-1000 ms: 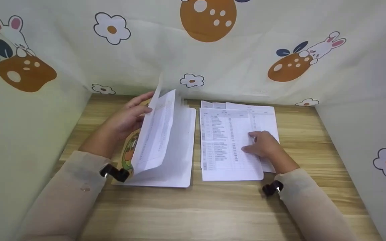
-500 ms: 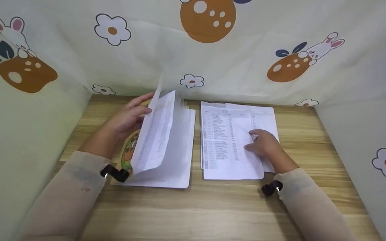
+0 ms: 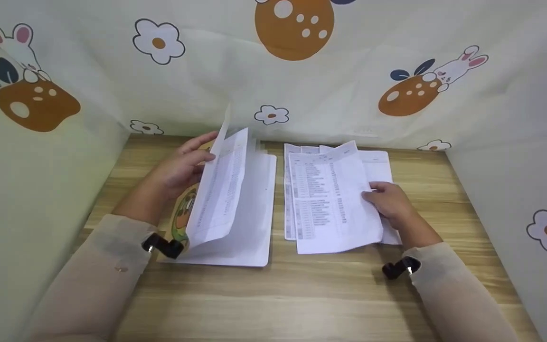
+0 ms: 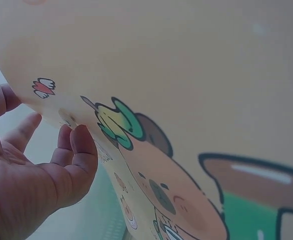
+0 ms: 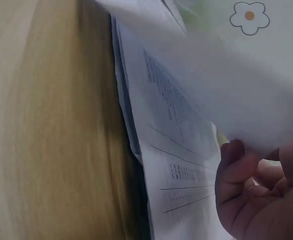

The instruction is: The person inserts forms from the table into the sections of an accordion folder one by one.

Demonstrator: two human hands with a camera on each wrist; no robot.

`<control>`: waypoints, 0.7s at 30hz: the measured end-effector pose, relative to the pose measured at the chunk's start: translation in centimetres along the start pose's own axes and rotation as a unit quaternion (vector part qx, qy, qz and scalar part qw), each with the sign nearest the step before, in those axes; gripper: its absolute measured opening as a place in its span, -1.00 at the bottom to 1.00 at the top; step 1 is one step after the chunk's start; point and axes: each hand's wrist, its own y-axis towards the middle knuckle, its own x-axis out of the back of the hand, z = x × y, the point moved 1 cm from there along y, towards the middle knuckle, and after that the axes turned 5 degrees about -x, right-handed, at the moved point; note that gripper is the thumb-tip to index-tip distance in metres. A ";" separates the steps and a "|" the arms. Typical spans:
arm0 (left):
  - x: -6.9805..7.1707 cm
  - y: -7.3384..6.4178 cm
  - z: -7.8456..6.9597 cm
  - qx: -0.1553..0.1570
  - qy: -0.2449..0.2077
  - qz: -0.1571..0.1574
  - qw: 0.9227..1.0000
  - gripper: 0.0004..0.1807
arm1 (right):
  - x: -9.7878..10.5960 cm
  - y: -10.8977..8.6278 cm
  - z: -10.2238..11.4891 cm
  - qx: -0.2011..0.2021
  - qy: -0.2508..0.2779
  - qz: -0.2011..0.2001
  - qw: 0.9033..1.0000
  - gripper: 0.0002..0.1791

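On the left of the table lies a folder (image 3: 254, 228) with clear sleeves and a cartoon-printed cover (image 4: 211, 100). My left hand (image 3: 183, 166) holds that cover and a raised page (image 3: 219, 190) by their left edge, tilted up from the table. To the right is a pile of printed sheets (image 3: 380, 166). My right hand (image 3: 390, 202) pinches the top sheet (image 3: 335, 209) at its right edge, thumb above and fingers below. This sheet is bent and partly lifted off the pile. In the right wrist view, curled fingers (image 5: 236, 165) show beneath the raised paper.
The wood-grain table (image 3: 273, 304) reaches forward to a fabric backdrop (image 3: 216, 80) printed with oranges, rabbits and flowers. Similar fabric walls stand at the left and right. A narrow gap separates the folder from the pile.
My right hand has gone from resting on the sheets to pinching the top one, moving right. That sheet has lifted, bent and slid slightly right. The left hand and folder keep their place.
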 end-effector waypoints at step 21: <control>0.1 -0.2 -0.1 0.003 0.002 -0.002 1.000 -0.30 | 0.7 -4.6 3.7 0.028 0.330 0.125 0.935 -0.72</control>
